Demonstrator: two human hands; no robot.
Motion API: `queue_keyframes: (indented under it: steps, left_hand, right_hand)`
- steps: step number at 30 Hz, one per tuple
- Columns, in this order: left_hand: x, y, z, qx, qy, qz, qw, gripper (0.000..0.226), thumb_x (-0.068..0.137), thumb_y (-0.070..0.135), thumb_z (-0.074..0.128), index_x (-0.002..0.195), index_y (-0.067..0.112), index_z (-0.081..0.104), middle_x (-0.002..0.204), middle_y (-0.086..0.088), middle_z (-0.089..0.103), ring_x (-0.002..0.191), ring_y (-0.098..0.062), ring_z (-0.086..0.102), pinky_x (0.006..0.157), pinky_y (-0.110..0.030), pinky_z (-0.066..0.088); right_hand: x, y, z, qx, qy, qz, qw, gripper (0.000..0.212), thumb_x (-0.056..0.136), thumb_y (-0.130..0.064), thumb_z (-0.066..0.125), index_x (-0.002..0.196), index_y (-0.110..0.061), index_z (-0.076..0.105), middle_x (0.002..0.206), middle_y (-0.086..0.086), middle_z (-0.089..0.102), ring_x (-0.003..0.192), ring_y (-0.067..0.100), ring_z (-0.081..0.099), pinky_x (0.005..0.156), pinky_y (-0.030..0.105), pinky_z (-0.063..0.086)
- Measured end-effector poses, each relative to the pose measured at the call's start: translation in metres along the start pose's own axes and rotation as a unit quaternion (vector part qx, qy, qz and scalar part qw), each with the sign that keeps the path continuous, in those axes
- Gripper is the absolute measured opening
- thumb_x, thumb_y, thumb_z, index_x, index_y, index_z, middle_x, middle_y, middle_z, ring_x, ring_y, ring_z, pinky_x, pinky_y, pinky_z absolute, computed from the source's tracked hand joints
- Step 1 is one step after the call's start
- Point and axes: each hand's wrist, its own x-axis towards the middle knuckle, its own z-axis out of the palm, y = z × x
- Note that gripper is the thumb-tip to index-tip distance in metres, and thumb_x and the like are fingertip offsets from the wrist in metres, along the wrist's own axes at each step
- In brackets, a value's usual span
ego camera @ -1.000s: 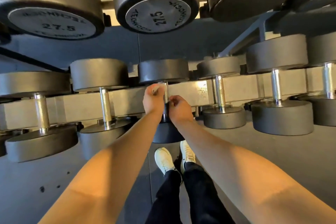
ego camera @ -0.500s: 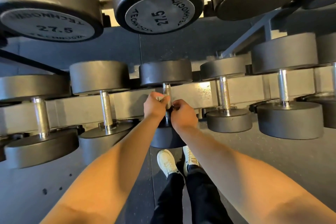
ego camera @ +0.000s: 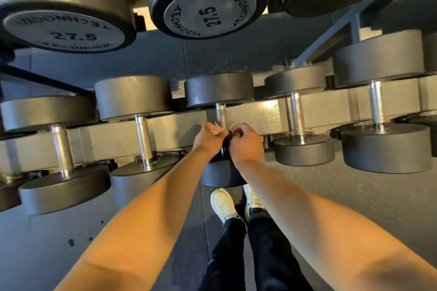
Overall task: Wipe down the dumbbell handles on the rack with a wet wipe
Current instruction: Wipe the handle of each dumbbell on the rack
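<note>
Left grip (ego camera: pixel 208 137) is pinching the wet wipe (ego camera: pixel 216 128) against the dumbbell handle (ego camera: pixel 221 114) for scrubbing; right grip (ego camera: pixel 247 143) is curling alongside, contents unclear.

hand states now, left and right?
Left hand: holds the wipe.
Right hand: fingers curled beside the handle; grip cannot be told.

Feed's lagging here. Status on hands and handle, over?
Left hand grips wet wipe at middle handle. Right hand curled at handle's lower end, grip unclear. Nothing blocking.
</note>
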Motion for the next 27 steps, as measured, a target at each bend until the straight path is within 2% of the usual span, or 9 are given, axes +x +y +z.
queue_keyframes:
  steps: [2, 5, 10, 14, 17, 19, 22, 24, 27]
  left_hand:
    - [-0.003, -0.001, -0.002, 0.038, -0.031, -0.011, 0.999, 0.036, 0.078, 0.046, 0.057, 0.101, 0.021, 0.065, 0.094, -0.005, 0.071, 0.087, -0.024, 0.068, 0.085, -0.043, 0.059]
    - [-0.014, 0.007, -0.008, 0.083, -0.030, -0.007, 0.996, 0.019, 0.089, 0.027, 0.057, 0.107, 0.021, 0.061, 0.101, -0.006, 0.067, 0.092, -0.024, 0.065, 0.082, -0.036, 0.055]
    - [-0.026, 0.008, -0.012, 0.186, -0.068, 0.000, 0.980, 0.013, 0.091, 0.012, 0.056, 0.104, 0.016, 0.059, 0.100, -0.008, 0.061, 0.094, -0.027, 0.057, 0.074, -0.032, 0.043]
    - [-0.032, 0.012, -0.015, 0.211, -0.047, 0.016, 0.976, 0.017, 0.091, 0.010, 0.055, 0.105, 0.012, 0.064, 0.099, -0.010, 0.064, 0.096, -0.029, 0.060, 0.074, -0.031, 0.044]
    - [-0.040, 0.015, -0.016, 0.215, -0.012, 0.027, 0.976, 0.020, 0.092, 0.011, 0.056, 0.106, 0.013, 0.069, 0.103, -0.010, 0.070, 0.101, -0.031, 0.063, 0.082, -0.033, 0.052]
    - [-0.044, 0.013, -0.014, 0.187, 0.024, 0.034, 0.981, 0.018, 0.093, 0.012, 0.057, 0.107, 0.014, 0.069, 0.105, -0.007, 0.070, 0.100, -0.029, 0.063, 0.085, -0.035, 0.053]
    - [-0.056, 0.012, -0.007, 0.090, 0.103, 0.053, 0.989, 0.012, 0.097, 0.018, 0.054, 0.106, 0.019, 0.062, 0.098, 0.000, 0.067, 0.091, -0.023, 0.063, 0.076, -0.034, 0.054]
    - [-0.063, 0.013, 0.000, 0.030, 0.138, 0.074, 0.987, 0.013, 0.099, 0.017, 0.050, 0.109, 0.022, 0.056, 0.096, 0.000, 0.066, 0.086, -0.020, 0.063, 0.072, -0.035, 0.053]
    - [-0.068, 0.015, 0.006, 0.007, 0.148, 0.108, 0.983, 0.022, 0.100, 0.019, 0.049, 0.117, 0.032, 0.051, 0.101, 0.003, 0.065, 0.089, -0.017, 0.064, 0.077, -0.042, 0.059]
  right_hand:
    - [0.000, 0.000, -0.001, -0.002, 0.000, 0.003, 1.000, 0.018, 0.097, -0.015, 0.054, 0.106, -0.023, 0.068, 0.100, -0.005, 0.069, 0.091, 0.014, 0.062, 0.081, 0.031, 0.054]
    - [0.000, 0.000, -0.002, -0.005, 0.001, 0.004, 1.000, 0.020, 0.097, -0.014, 0.053, 0.107, -0.023, 0.068, 0.102, -0.004, 0.069, 0.091, 0.015, 0.062, 0.083, 0.035, 0.055]
    - [0.000, 0.002, 0.001, -0.020, 0.011, -0.006, 1.000, 0.021, 0.097, -0.015, 0.052, 0.106, -0.025, 0.068, 0.106, -0.004, 0.070, 0.090, 0.014, 0.061, 0.078, 0.031, 0.050]
    - [0.001, 0.004, 0.002, -0.023, 0.015, -0.011, 1.000, 0.022, 0.098, -0.015, 0.051, 0.107, -0.025, 0.068, 0.106, -0.004, 0.070, 0.091, 0.014, 0.061, 0.076, 0.030, 0.049]
    - [0.001, 0.004, 0.003, -0.030, 0.019, -0.013, 0.999, 0.021, 0.098, -0.015, 0.051, 0.106, -0.025, 0.068, 0.104, -0.005, 0.070, 0.085, 0.012, 0.058, 0.071, 0.028, 0.047]
    - [0.001, 0.004, 0.003, -0.024, 0.011, -0.014, 1.000, 0.019, 0.098, -0.016, 0.051, 0.102, -0.026, 0.067, 0.100, -0.006, 0.069, 0.085, 0.012, 0.060, 0.071, 0.029, 0.050]
    - [0.000, 0.006, 0.003, 0.003, -0.009, -0.011, 1.000, 0.015, 0.097, -0.022, 0.052, 0.100, -0.030, 0.064, 0.098, -0.009, 0.069, 0.088, 0.015, 0.063, 0.078, 0.035, 0.053]
    - [-0.001, 0.007, 0.003, 0.028, -0.032, -0.016, 0.999, 0.008, 0.096, -0.031, 0.055, 0.103, -0.033, 0.059, 0.100, -0.012, 0.066, 0.090, 0.014, 0.063, 0.076, 0.034, 0.050]
    - [0.003, 0.006, 0.001, 0.081, -0.067, -0.022, 0.994, 0.019, 0.094, -0.041, 0.061, 0.109, -0.038, 0.051, 0.104, -0.013, 0.063, 0.089, 0.010, 0.063, 0.075, 0.035, 0.054]
